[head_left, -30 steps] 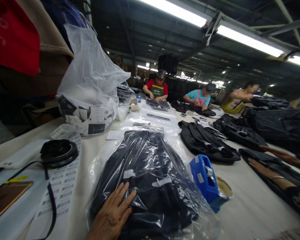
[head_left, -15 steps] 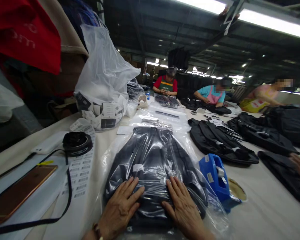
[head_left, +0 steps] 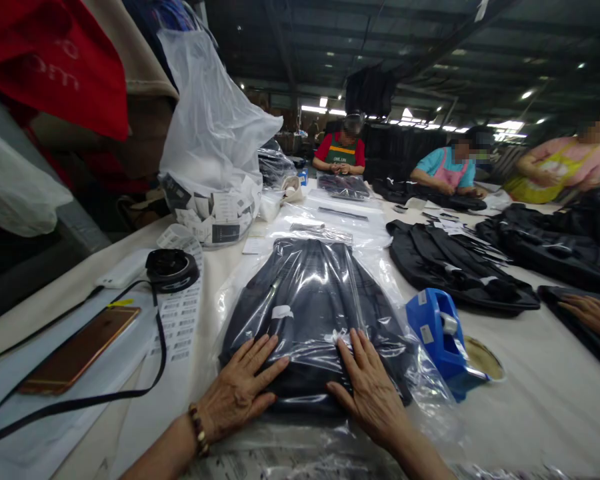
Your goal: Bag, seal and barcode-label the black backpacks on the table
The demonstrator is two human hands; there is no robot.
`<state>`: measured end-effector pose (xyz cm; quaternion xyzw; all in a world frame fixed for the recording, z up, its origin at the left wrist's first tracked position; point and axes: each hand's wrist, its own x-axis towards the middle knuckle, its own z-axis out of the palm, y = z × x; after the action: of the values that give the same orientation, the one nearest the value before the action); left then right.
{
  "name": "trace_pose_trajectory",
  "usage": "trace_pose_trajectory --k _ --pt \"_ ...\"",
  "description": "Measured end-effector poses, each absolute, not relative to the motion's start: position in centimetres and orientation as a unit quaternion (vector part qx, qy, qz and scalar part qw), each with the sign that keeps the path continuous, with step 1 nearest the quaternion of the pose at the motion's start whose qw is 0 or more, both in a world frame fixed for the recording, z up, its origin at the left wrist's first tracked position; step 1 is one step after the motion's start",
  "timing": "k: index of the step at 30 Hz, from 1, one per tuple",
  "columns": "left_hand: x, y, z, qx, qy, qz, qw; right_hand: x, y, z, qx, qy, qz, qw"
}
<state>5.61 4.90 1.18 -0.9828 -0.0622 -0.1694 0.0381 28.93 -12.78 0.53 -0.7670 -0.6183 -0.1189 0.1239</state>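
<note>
A black backpack [head_left: 310, 287] lies flat in a clear plastic bag [head_left: 433, 417] on the table before me. My left hand [head_left: 240, 387] rests on the plastic over its lower left part, fingers spread. On the lower right part lies my right hand [head_left: 367, 383], fingers stretched out and pressing on the film. Neither hand grips anything. White wrapping shows on the straps under the plastic. Close to the right of the bag stands a blue tape dispenser [head_left: 437, 340] with a roll of tape [head_left: 484, 359].
At left lie a phone [head_left: 80, 350], a black strap coil [head_left: 171, 269] and barcode label sheets [head_left: 183, 327]. Behind them stands a plastic sack of tags [head_left: 220, 207]. More black backpacks [head_left: 455, 267] lie at right, where another person's hand [head_left: 593, 313] reaches in. Co-workers stand farther back.
The view has tilted down and shifted slightly left. Both hands stay spread on the bagged backpack, whose plastic looks smoother near the straps. The co-worker's hand at right shows more fully.
</note>
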Motion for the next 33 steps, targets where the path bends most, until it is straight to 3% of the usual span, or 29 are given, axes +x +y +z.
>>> trace_pose_trajectory --k 8,15,23,33 --pt "8.8 3.3 4.9 -0.986 -0.098 -0.133 0.009 28.7 -12.4 1.2 -0.769 -0.621 -0.098 0.118" --pt "9.7 2.6 2.1 -0.991 0.013 -0.131 0.038 28.8 -12.8 1.1 -0.758 -0.633 -0.093 0.130" --pt "9.1 2.9 1.8 -0.989 0.024 -0.121 0.076 29.8 -16.6 2.4 -0.676 -0.722 -0.110 0.100" --pt "8.8 2.6 2.1 -0.995 0.021 -0.080 0.052 31.4 -18.5 0.2 -0.657 -0.719 -0.216 0.064"
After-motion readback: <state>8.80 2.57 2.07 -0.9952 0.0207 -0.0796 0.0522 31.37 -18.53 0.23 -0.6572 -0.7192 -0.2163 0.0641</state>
